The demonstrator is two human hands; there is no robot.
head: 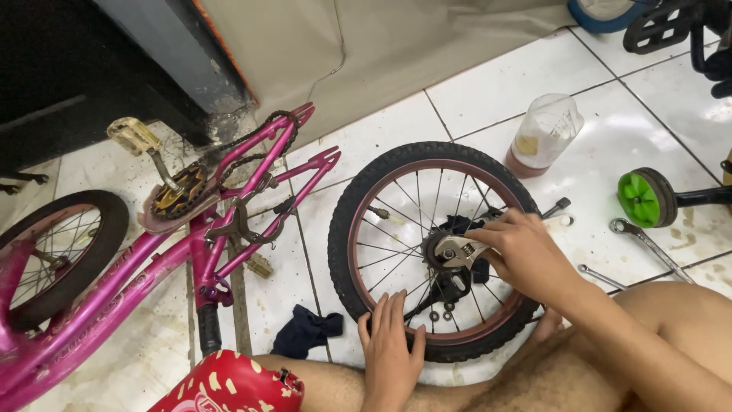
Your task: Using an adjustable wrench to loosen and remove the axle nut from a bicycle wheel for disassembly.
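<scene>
Your L hand [390,347] flat, fingers spread, pressing tyre of wheel [435,252] on floor, R hand [518,252] clenched round adjustable wrench [460,252] at hub, pink bike frame [191,252] beside.

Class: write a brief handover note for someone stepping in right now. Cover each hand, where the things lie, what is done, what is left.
Left hand: flat on the tyre of the detached wheel, steadying it.
Right hand: gripping an adjustable wrench set at the wheel hub.
Pink bike frame lies to the left, rear dropouts empty.
Spare spanners lie on the tiles to the right.
Done: wheel off the frame.
Left: hub work in hand; wheel not refitted.
</scene>
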